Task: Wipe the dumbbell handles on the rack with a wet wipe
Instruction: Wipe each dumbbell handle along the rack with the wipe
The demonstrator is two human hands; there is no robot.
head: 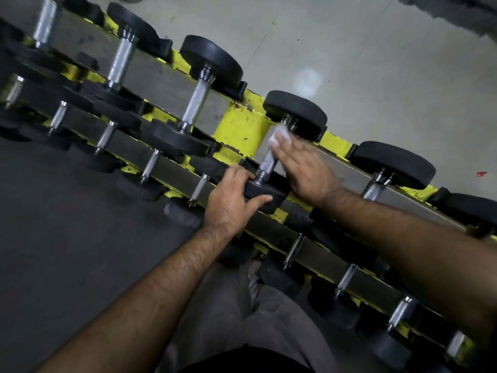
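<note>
A yellow rack [239,125] carries rows of black dumbbells with knurled chrome handles. My left hand [231,197] grips the near black head [265,195] of one dumbbell on the upper row. Its chrome handle [267,162] runs up toward its far head [295,111]. My right hand [304,168] lies over that handle with fingers straight, pressing a white wet wipe [279,137] against the handle's far end. The wipe shows only at my fingertips.
Neighbouring dumbbells sit close on both sides, one handle [196,103] to the left and another [375,185] to the right. A lower row of smaller dumbbells [150,165] runs nearer to me. Grey floor [349,49] lies beyond the rack, a dark mat [53,211] on my side.
</note>
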